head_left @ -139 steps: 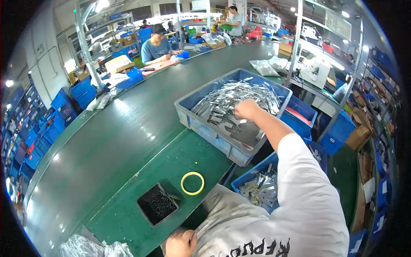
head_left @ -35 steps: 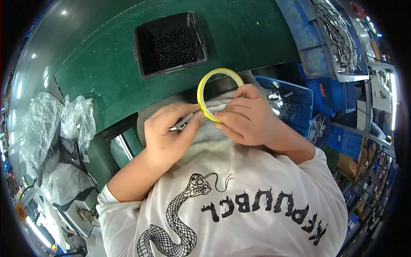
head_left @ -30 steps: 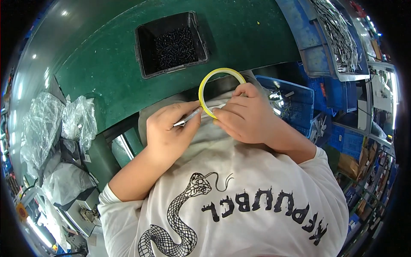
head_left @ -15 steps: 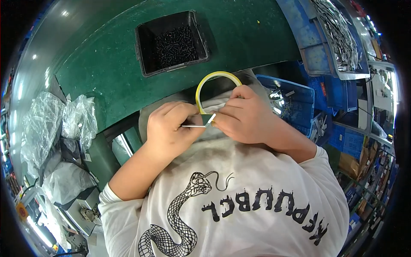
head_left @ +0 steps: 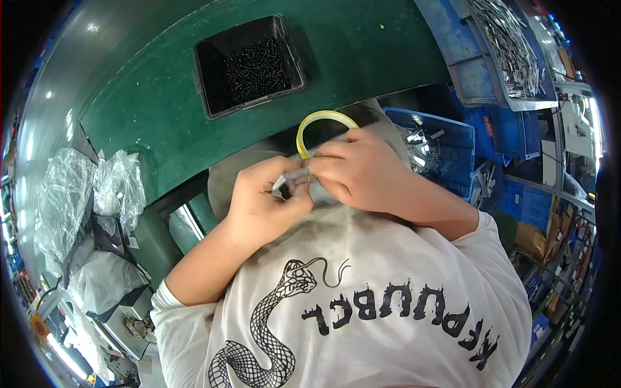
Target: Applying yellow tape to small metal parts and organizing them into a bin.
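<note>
My left hand (head_left: 262,200) is closed with thumb and fingers around a small, flat, pale metal-looking piece (head_left: 283,180), which is blurred and partly hidden. My right hand (head_left: 362,173) grips a roll of yellow tape (head_left: 323,115), a thin ring standing up beyond my fingers. The fingertips of both hands meet over my lap at the lower end of the ring. What passes between them there is too smeared to make out.
On the green table (head_left: 149,110) sits a black bin (head_left: 206,107) of small dark parts. Blue crates (head_left: 475,145) stand at the right, the upper tray (head_left: 511,55) full of thin metal strips. Clear plastic bags (head_left: 119,187) lie at the left.
The flat piece has turned in my left fingers, and its long edge no longer points right. My right hand has shifted slightly left, closer against the left fingertips.
</note>
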Available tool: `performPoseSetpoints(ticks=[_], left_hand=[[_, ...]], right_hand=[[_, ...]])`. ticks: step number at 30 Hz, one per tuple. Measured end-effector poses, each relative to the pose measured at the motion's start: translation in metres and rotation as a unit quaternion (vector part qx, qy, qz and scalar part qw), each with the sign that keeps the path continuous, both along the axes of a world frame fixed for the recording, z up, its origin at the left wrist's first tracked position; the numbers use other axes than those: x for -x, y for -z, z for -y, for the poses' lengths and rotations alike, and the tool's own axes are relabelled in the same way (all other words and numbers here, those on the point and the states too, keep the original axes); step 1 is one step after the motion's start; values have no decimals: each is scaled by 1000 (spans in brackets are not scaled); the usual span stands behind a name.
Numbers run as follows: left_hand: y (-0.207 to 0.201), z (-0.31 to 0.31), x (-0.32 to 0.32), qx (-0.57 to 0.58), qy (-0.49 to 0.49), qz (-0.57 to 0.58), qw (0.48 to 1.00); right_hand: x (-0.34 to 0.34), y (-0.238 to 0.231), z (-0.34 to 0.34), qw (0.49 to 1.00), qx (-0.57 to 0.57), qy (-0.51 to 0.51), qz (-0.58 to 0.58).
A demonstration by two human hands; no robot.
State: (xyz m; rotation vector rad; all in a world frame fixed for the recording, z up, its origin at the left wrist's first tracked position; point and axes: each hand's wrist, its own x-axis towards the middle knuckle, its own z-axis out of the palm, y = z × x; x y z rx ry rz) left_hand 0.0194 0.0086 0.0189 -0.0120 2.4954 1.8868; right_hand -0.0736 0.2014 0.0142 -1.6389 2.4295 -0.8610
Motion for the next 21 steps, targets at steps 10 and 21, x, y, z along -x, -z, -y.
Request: performPoseSetpoints(ticks=[10,21], left_hand=[[2,-3,6,-241,-40,122,962],[2,0,3,-87,7,102,991]], right_hand=[[11,-5,1,986,62,58,146],[15,-9,0,981,41,57,179]])
